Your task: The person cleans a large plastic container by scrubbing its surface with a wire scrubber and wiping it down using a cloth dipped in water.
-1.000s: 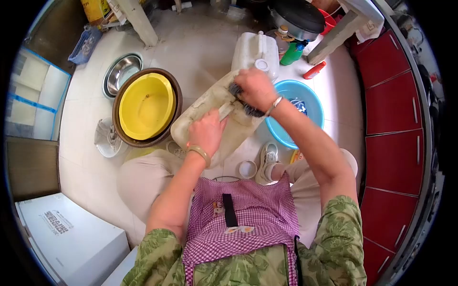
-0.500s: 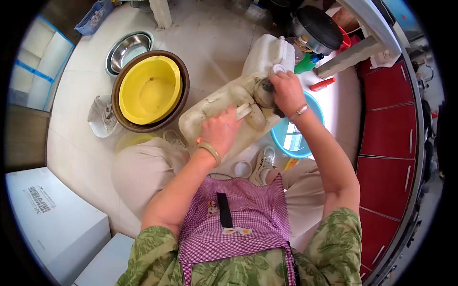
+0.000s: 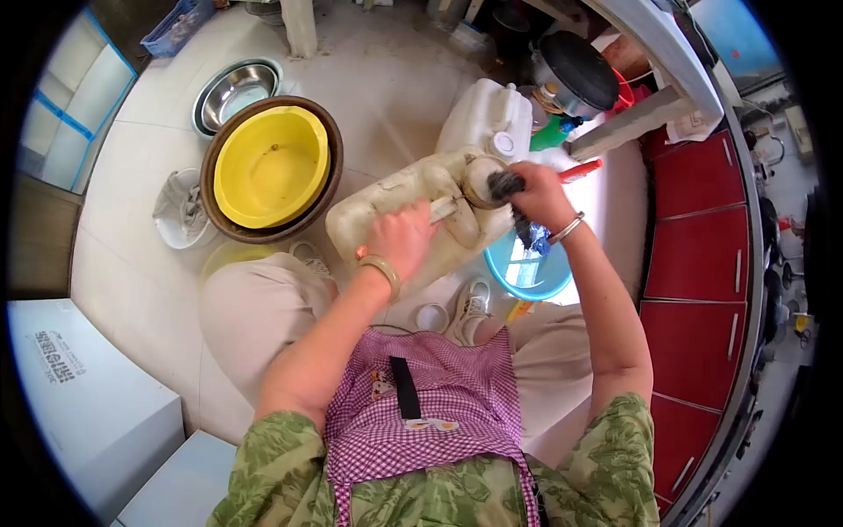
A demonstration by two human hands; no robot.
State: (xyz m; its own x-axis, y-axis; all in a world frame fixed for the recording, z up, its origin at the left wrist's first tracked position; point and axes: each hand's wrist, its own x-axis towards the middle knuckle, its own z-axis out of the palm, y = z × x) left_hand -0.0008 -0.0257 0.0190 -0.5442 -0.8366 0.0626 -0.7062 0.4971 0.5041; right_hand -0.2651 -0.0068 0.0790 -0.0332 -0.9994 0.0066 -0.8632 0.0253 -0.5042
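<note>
A dirty, cream-coloured plastic jerrycan (image 3: 399, 189) is tilted between my legs. My left hand (image 3: 402, 237) is closed round its handle. At the can's round mouth (image 3: 481, 180), my right hand (image 3: 543, 195) grips a bunched dark grey rag (image 3: 505, 184). Part of the rag hangs below the hand, over a light-blue basin (image 3: 531, 272) of water. Right behind the mouth stands a second, whiter jerrycan (image 3: 474, 114) with a white cap (image 3: 501, 144). A small white cup-like lid (image 3: 431, 317) lies on the floor near my shoe.
To the left, a yellow basin (image 3: 272, 167) sits inside a brown tub (image 3: 211, 189), beside a steel bowl (image 3: 233, 92) and a white bucket (image 3: 198, 230) with cloth. Red cabinets (image 3: 698, 255) line the right. Bottles (image 3: 551, 132) and a black-lidded pot (image 3: 580, 75) stand behind.
My right hand has shifted and turned at the can's mouth, with the rag now showing on its left side and below. My left hand keeps its hold. The whole view has moved slightly.
</note>
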